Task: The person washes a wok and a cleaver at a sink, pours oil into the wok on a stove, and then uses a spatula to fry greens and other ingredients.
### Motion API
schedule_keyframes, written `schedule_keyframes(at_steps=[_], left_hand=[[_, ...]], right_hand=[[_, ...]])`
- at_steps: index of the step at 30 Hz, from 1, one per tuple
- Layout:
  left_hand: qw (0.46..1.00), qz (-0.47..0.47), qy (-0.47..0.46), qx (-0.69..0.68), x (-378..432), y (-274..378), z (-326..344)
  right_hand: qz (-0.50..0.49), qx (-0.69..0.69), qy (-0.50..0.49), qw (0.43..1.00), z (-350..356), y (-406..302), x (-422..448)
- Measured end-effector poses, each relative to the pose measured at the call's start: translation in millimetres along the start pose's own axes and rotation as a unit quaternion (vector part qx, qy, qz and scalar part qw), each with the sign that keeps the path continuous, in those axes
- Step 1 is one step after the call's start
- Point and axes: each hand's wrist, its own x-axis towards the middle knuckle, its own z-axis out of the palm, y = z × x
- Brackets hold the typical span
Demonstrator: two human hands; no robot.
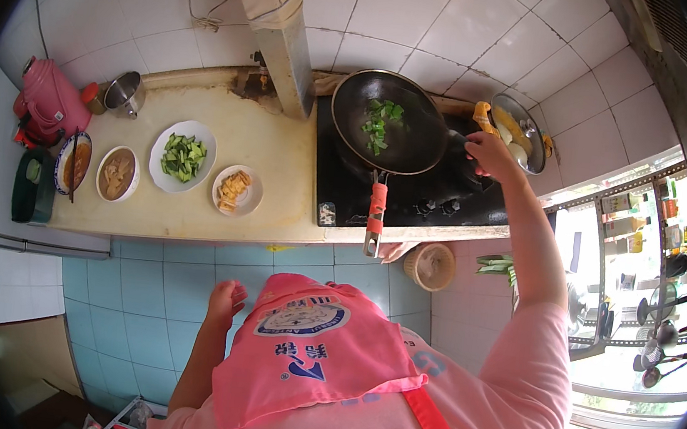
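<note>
A black wok sits over the left part of the gas stove, with chopped green vegetable pieces in it. A handle wrapped in orange points from the wok's near rim towards me. To the wok's right, my right hand has its fingers curled on a dark handle. Where that handle joins is hard to see against the black stove. Low beside my pink apron, my left hand hangs with nothing in it, its fingers slightly apart.
The counter carries sliced cucumber on a white plate, fried pieces on a small plate, a bowl of meat, a sauce bowl with chopsticks and a pink thermos. A lidded pot stands back right; a basket is below.
</note>
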Motion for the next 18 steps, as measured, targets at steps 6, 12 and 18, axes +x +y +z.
schedule_keyframes(at_steps=[6, 12, 18], left_hand=[[1.0, 0.015, -0.008, 0.009, 7.5, -4.1, -9.7], [1.0, -0.003, 0.01, 0.011, 1.3, -7.5, -13.1], [1.0, -0.016, 0.002, 0.019, 1.5, -14.4, -6.5]], right_hand=[[-0.197, -0.198, 0.04, 0.959, 22.2, -29.8, -29.3], [-0.261, -0.322, 0.049, 0.908, -29.9, -38.2, -118.3], [-0.245, -0.285, 0.025, 0.926, -25.5, -13.0, -115.4]])
